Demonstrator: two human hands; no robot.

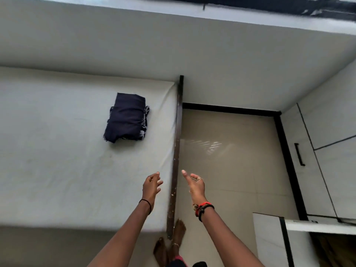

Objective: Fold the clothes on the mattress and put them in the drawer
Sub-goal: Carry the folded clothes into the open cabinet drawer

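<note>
Both hands are empty, the left hand (152, 185) loosely curled above the smooth white mattress (57, 151) and the right hand (195, 185) relaxed, forefinger out, over glossy beige floor tiles (231, 160), one dark wooden rail (176, 160) between them, while one squarish folded bundle of navy clothes (126, 118) lies farther up the mattress.

We face a pale grey wall (231, 64); glossy beige floor tiles (231, 170) catch light, and white cabinets (308, 180) stand right.
</note>
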